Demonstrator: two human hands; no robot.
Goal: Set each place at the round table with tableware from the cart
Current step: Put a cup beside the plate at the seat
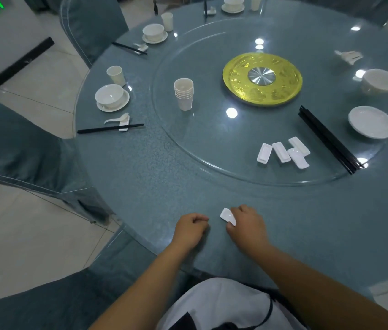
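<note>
My right hand (247, 226) pinches a small white chopstick rest (226, 216) low over the near edge of the round table (155, 177). My left hand (191, 228) lies beside it with fingers curled, holding nothing. On the glass turntable (212, 144) stand a stack of white cups (184, 92), several more white rests (283, 152), a bundle of black chopsticks (328, 139), a white plate (371, 122), a bowl (379, 82) and some spoons (348, 56). A set place at the left has bowl on saucer (112, 97), cup (115, 75), spoon (118, 119) and chopsticks (109, 128).
Two more set places lie along the far left rim (155, 33) and at the far edge (233, 4). A gold disc (262, 78) sits at the turntable's middle. Covered chairs stand at the left (21, 148), far left (90, 22) and just below me (69, 298).
</note>
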